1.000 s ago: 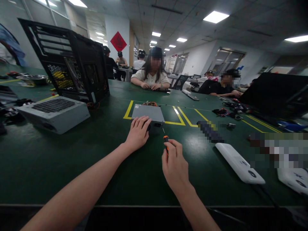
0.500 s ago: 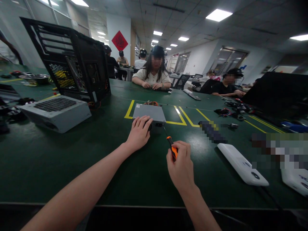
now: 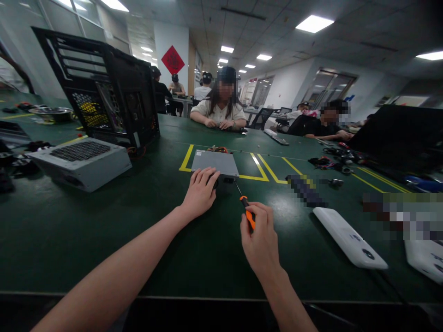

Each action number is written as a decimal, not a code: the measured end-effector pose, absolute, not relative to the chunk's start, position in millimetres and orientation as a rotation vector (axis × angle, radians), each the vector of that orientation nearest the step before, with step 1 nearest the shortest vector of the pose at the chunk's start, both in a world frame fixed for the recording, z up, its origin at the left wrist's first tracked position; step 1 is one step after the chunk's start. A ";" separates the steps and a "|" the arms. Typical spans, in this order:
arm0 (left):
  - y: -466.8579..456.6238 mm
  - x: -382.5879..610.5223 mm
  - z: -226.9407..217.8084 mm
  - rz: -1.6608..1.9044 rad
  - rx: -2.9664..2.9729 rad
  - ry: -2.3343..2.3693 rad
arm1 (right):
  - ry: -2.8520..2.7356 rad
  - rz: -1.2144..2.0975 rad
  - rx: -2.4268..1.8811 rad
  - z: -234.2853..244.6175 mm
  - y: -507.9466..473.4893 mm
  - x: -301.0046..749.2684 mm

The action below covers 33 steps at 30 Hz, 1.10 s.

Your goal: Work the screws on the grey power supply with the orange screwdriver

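A grey metal power supply box (image 3: 214,162) lies on the green table (image 3: 86,221) inside yellow tape lines, with coloured wires behind it. My left hand (image 3: 200,191) rests on its near face, fingers bent over the top edge, pressing on it. My right hand (image 3: 260,235) is closed round an orange-handled screwdriver (image 3: 248,213). The screwdriver's thin shaft points up and left toward the box's near right corner; its tip is close to that face.
A second grey power supply (image 3: 81,162) lies at the left in front of an open black computer case (image 3: 100,87). White devices (image 3: 349,237) lie at the right, cables (image 3: 328,161) beyond them. Other people sit across the table.
My right hand has shifted slightly right and tilted the screwdriver, so more of the orange handle shows. My left hand stays on the box.
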<state>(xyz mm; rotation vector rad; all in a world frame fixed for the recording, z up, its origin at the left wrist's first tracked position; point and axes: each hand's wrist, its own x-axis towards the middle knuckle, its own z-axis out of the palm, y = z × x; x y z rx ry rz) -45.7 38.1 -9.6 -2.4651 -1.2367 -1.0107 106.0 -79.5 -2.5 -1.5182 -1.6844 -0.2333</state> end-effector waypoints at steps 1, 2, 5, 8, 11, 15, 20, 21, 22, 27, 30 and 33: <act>38.0 -46.0 -9.4 -1.009 -2.464 -1.239 | -1.649 -0.228 -1.531 -2.1 -79.6 108.2; 37.7 -46.3 -9.2 -1.005 -2.465 -1.241 | -1.605 -0.224 -1.564 -1.4 -79.5 111.3; 36.9 -46.8 -8.6 -0.995 -2.467 -1.245 | -1.529 -0.206 -1.715 0.3 -79.1 120.3; 36.4 -46.8 -8.2 -0.981 -2.464 -1.247 | -1.592 -0.214 -1.706 0.4 -79.1 120.0; 36.8 -46.5 -8.2 -0.969 -2.456 -1.245 | -1.677 -0.226 -1.586 -0.7 -79.7 111.7; 37.6 -46.3 -8.8 -0.965 -2.456 -1.246 | -1.690 -0.230 -1.554 -0.9 -79.8 109.1; 37.1 -45.7 -8.8 -0.980 -2.462 -1.242 | -1.624 -0.209 -1.735 -0.2 -78.7 118.8; 36.9 -45.4 -8.9 -0.980 -2.460 -1.233 | -1.644 -0.195 -1.735 -0.5 -78.7 118.9; 36.6 -45.1 -9.0 -0.976 -2.458 -1.223 | -1.663 -0.189 -1.716 -0.9 -78.7 118.0; 35.2 -42.0 -11.4 -0.947 -2.450 -1.185 | -1.701 -0.201 -1.577 -3.2 -78.6 110.1; 33.9 -38.4 -13.1 -0.964 -2.449 -1.196 | -1.672 -0.251 -1.523 -2.5 -78.4 111.8; 32.5 -33.7 -14.3 -0.994 -2.437 -1.219 | -1.605 -0.290 -1.565 -0.6 -78.8 116.7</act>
